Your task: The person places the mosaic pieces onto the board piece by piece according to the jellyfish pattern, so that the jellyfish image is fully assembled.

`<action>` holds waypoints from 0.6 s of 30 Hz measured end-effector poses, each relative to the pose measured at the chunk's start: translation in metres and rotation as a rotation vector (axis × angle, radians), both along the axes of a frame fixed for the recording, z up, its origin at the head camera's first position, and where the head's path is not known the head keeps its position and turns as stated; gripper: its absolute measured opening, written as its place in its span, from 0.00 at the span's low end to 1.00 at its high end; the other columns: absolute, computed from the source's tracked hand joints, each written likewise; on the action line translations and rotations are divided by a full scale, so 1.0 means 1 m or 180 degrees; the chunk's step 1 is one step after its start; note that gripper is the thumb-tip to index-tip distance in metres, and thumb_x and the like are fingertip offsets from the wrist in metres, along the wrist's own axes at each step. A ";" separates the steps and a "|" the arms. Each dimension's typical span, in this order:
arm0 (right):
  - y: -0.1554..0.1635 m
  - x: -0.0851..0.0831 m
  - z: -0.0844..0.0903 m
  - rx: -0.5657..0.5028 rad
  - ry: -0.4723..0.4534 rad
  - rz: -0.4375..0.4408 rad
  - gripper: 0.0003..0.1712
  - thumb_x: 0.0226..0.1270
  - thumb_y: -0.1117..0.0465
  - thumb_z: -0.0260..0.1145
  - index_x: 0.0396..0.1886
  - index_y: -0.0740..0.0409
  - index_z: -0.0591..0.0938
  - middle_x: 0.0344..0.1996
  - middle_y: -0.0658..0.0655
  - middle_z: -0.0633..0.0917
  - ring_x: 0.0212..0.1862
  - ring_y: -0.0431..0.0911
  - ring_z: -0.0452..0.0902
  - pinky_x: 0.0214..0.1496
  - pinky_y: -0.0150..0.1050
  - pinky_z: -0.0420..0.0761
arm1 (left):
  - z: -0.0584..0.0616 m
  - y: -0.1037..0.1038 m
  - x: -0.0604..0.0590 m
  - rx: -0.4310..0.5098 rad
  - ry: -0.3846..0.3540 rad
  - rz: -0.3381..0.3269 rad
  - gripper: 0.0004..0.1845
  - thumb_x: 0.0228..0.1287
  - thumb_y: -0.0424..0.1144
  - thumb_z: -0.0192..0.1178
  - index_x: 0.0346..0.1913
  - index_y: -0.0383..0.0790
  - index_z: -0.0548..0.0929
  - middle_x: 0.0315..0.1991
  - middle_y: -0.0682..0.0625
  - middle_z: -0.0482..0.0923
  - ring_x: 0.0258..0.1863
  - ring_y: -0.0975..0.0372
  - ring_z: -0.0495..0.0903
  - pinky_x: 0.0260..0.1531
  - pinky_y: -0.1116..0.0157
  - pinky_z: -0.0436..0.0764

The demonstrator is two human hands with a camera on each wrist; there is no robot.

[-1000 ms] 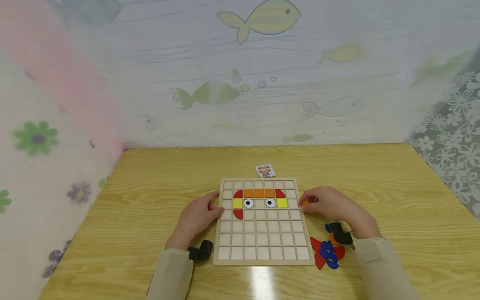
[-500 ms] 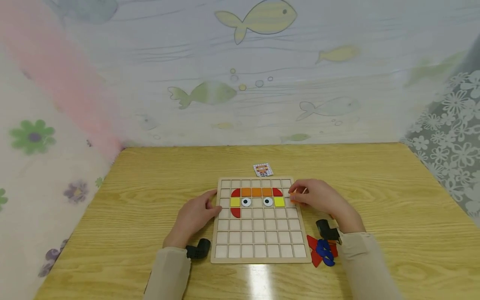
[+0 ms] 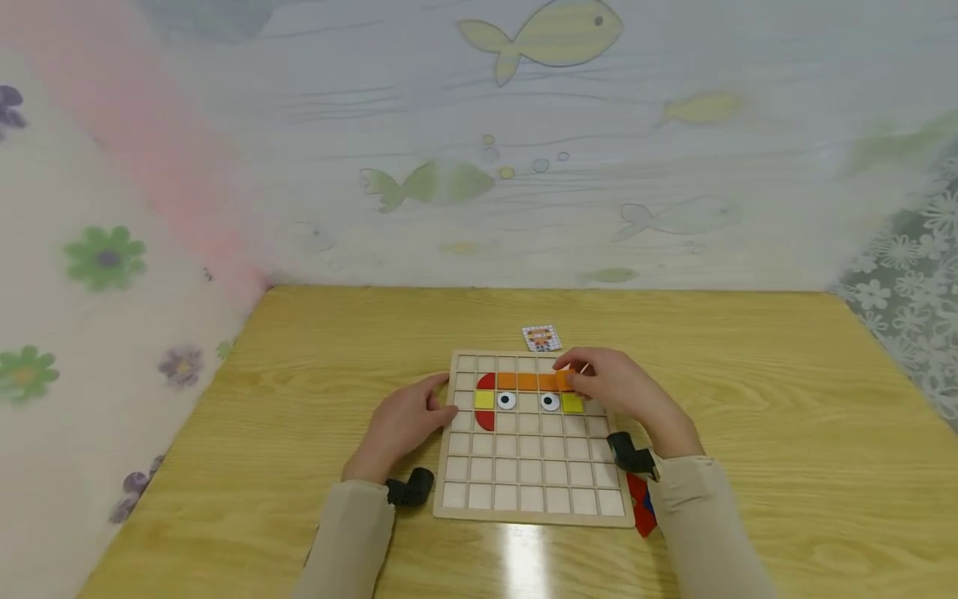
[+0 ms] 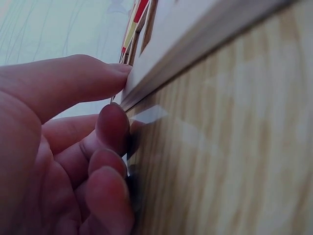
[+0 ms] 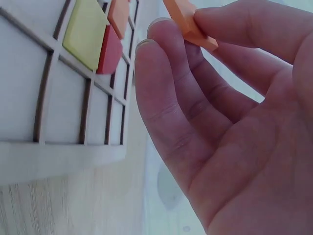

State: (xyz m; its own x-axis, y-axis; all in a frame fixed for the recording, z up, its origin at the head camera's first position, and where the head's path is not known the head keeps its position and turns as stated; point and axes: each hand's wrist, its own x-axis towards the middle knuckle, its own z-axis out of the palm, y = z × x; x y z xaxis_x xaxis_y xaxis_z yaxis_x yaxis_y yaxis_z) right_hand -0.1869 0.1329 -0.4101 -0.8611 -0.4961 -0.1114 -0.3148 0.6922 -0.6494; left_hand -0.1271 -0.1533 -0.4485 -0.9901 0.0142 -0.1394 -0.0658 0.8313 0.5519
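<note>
A person's right hand (image 3: 624, 391) pinched a flat orange tile (image 3: 565, 379) between thumb and fingertips (image 5: 161, 34), holding it just above the top rows of a wooden grid board (image 3: 534, 516) that lay on a yellow wooden table (image 3: 299, 349). In the right wrist view the orange tile (image 5: 188, 22) rode tilted in the pinch, clear of the board's surface, with a yellow square (image 5: 87, 33) and a red quarter-round piece (image 5: 110, 50) already seated in the cells below it. From the head camera, the tile hung at the right end of the orange row (image 3: 527, 382), toward the 9 o'clock side of the gripping hand, its flat face roughly parallel to the board; whether it touched the pieces beneath could not be told. The left hand (image 3: 404, 420) rested at the board's left edge, about 9 o'clock from the two eye pieces (image 3: 506, 402), its fingertips (image 4: 105, 73) pressed against the board's rim and holding nothing. The right hand was much the nearer to the orange tile. A small pattern card (image 3: 542, 338) lay on the table at 12 o'clock from the board, and loose red and blue pieces (image 3: 642, 506) sat partly hidden by the right sleeve.
</note>
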 end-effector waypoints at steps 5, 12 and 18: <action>-0.007 0.000 -0.002 0.0032 -0.0027 0.0060 0.12 0.62 0.59 0.58 0.45 0.52 0.78 0.32 0.50 0.77 0.30 0.44 0.72 0.33 0.37 0.73 | 0.002 0.000 0.000 -0.0015 0.0016 -0.0050 0.29 0.55 0.51 0.59 0.60 0.51 0.69 0.24 0.59 0.71 0.22 0.65 0.68 0.25 0.66 0.65; -0.024 0.006 -0.005 -0.0118 0.0043 0.0133 0.10 0.60 0.58 0.61 0.42 0.52 0.80 0.33 0.48 0.79 0.31 0.41 0.74 0.37 0.38 0.73 | 0.002 -0.003 -0.001 -0.0027 0.0036 -0.0073 0.28 0.55 0.51 0.58 0.61 0.51 0.69 0.24 0.59 0.71 0.22 0.65 0.68 0.26 0.66 0.66; -0.039 0.012 -0.011 -0.0186 0.0168 0.0279 0.07 0.58 0.59 0.63 0.37 0.51 0.80 0.30 0.47 0.78 0.32 0.40 0.72 0.37 0.37 0.72 | 0.004 -0.002 0.000 0.0012 0.0007 -0.0102 0.29 0.55 0.51 0.59 0.61 0.50 0.69 0.24 0.59 0.72 0.22 0.65 0.69 0.26 0.66 0.66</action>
State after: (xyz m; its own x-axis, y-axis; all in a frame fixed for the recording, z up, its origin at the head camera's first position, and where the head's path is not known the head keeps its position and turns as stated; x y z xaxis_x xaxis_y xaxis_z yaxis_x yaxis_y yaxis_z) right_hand -0.1753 0.0939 -0.4209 -0.8181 -0.5740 -0.0359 -0.4071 0.6221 -0.6687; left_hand -0.1274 -0.1557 -0.4446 -0.9895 0.0464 -0.1370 -0.0379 0.8308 0.5552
